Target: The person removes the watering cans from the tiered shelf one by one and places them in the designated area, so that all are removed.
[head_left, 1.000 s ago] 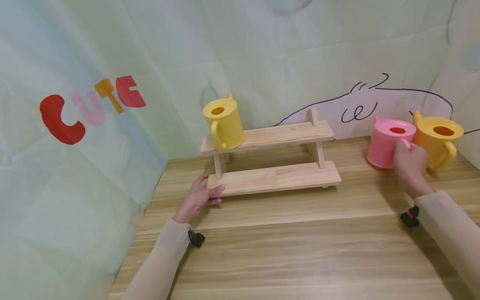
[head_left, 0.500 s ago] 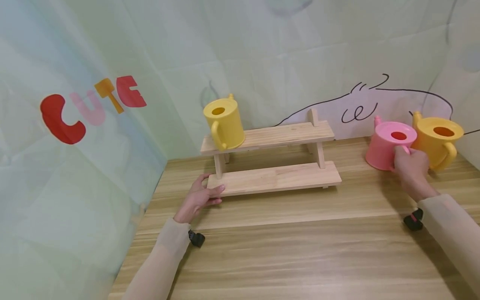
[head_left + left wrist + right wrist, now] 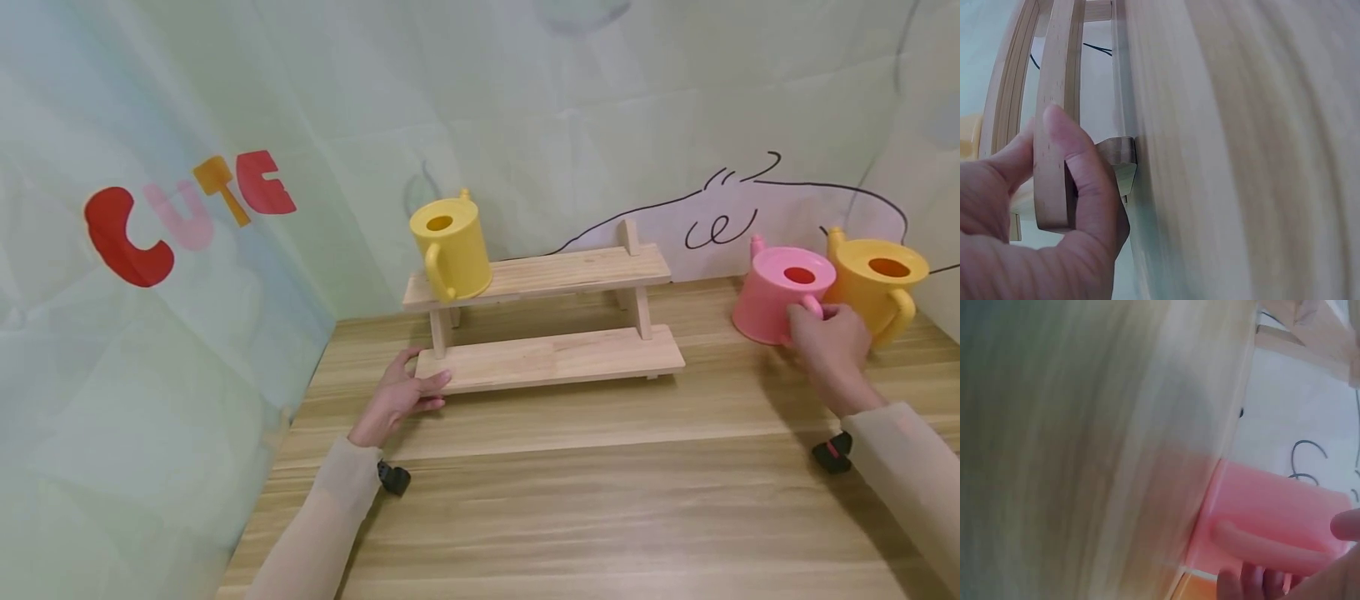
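Note:
My left hand [image 3: 400,393] holds the left end of the lower board of a two-tier wooden shelf [image 3: 555,358]; in the left wrist view thumb and fingers wrap round the board end [image 3: 1054,169]. A yellow watering can [image 3: 456,250] stands on the upper board's left end. At right, a pink watering can [image 3: 776,304] is on the table, spout toward the back. My right hand [image 3: 831,342] is at its handle. In the right wrist view, thumb and fingers are spread on either side of the handle [image 3: 1272,553], with the thumb apart from it.
A second yellow watering can [image 3: 873,283] stands close to the right of the pink one. The wood-grain table [image 3: 570,500] meets a pale fabric backdrop [image 3: 600,150] with letters and line drawings, behind and at left.
The pink can has turned and shifted slightly toward the front. My right hand has moved a little right and back from it, showing more of the handle. The left hand stays in place.

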The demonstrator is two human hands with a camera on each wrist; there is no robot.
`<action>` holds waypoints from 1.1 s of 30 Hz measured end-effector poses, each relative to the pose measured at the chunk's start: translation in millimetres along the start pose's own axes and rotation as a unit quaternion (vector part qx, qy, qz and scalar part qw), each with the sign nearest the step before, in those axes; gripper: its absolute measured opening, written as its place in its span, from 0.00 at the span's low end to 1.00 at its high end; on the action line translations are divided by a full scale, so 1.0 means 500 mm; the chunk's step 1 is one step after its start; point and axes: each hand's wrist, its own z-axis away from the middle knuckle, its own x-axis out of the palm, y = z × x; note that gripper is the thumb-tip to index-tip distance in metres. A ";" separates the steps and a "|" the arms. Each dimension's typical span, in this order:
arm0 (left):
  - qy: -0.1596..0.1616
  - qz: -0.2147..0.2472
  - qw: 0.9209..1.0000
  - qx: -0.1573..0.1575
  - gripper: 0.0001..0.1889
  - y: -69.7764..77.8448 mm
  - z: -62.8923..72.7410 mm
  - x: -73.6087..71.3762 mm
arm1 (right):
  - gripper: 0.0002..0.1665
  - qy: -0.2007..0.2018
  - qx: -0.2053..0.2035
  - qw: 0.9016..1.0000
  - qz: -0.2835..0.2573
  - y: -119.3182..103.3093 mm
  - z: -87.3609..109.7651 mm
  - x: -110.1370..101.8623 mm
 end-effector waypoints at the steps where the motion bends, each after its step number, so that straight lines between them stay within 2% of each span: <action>1: 0.000 -0.001 1.000 0.000 0.48 0.001 0.001 0.000 | 0.24 0.007 0.005 1.000 -0.008 -0.001 0.005 0.000; 4: -0.003 -0.003 1.000 0.001 0.49 0.001 0.002 0.001 | 0.11 0.038 0.023 0.998 -0.046 -0.010 0.028 0.003; 6: -0.003 -0.003 1.000 0.000 0.49 0.002 0.002 0.000 | 0.12 0.072 0.021 0.995 -0.064 -0.019 0.047 0.013; 8: -0.002 -0.004 1.000 -0.001 0.49 0.002 0.003 -0.001 | 0.18 0.101 0.006 0.992 -0.076 -0.031 0.066 0.027; 11: 0.002 -0.006 1.000 -0.003 0.49 0.003 0.004 -0.004 | 0.27 0.121 -0.029 0.989 -0.081 -0.056 0.095 0.050; 13: 0.003 -0.009 1.000 -0.004 0.49 0.005 0.004 -0.005 | 0.29 0.117 -0.059 0.988 -0.083 -0.076 0.111 0.068; 17: 0.003 -0.012 1.000 -0.005 0.48 0.006 0.003 -0.007 | 0.37 0.073 -0.120 0.988 -0.069 -0.114 0.140 0.104; 22: 0.005 -0.014 1.000 -0.010 0.48 0.007 0.002 -0.007 | 0.40 0.001 -0.184 0.980 -0.071 -0.157 0.182 0.160; 27: 0.013 -0.020 1.000 -0.011 0.48 0.009 0.001 -0.003 | 0.42 -0.055 -0.251 0.963 -0.082 -0.208 0.229 0.215; 33: 0.009 -0.016 1.000 -0.010 0.48 0.006 0.001 -0.001 | 0.37 -0.123 -0.316 0.935 -0.105 -0.268 0.270 0.293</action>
